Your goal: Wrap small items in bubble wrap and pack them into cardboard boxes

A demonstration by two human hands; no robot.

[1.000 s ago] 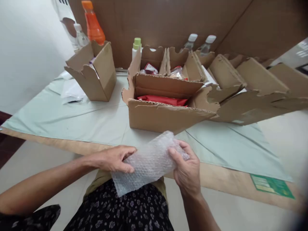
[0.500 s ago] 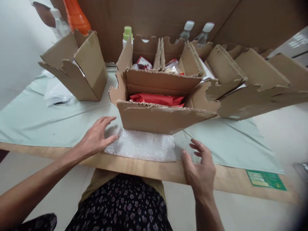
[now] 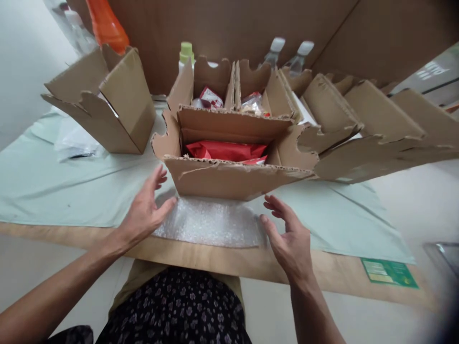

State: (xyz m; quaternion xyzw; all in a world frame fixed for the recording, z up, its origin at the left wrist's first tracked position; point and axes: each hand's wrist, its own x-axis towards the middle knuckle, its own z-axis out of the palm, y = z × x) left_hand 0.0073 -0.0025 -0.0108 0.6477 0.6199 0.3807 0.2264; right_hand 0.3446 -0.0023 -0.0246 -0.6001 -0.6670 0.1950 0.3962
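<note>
A sheet of bubble wrap (image 3: 211, 224) lies flat near the front edge of the table. At its left side is my left hand (image 3: 145, 210), fingers apart, the thumb over the sheet's corner; I cannot tell whether it touches. My right hand (image 3: 289, 239) hovers by the right end of the wrap, fingers spread and holding nothing. Just behind the wrap stands an open cardboard box (image 3: 229, 179), which holds red packets (image 3: 225, 150).
Several cardboard boxes (image 3: 387, 153) stand in a row behind and to the right. Another cardboard box (image 3: 132, 105) is at the left, beside clear plastic bags (image 3: 77, 138). Bottles (image 3: 274, 52) and an orange container (image 3: 107, 26) stand farther back. A green packet (image 3: 389, 272) lies at the right edge.
My right hand has moved inward and forward, closer to the wrap and box. The left hand has shifted slightly, its fingers pointing more forward. The whole view has moved a little.
</note>
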